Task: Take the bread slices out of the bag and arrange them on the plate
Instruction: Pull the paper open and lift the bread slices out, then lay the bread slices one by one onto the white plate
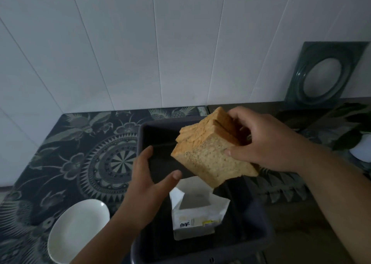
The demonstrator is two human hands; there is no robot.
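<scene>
My right hand grips a stack of several brown bread slices, held tilted in the air above a dark tray. Just left of the stack, my left hand is open with fingers spread and touches nothing. Below the bread a white paper bag stands open inside the tray. An oval white plate lies empty on the patterned cloth at the lower left.
The dark rectangular tray fills the middle of the counter. A patterned dark cloth covers the surface to the left. A dark square dish leans on the tiled wall at the right, with green leaves below it.
</scene>
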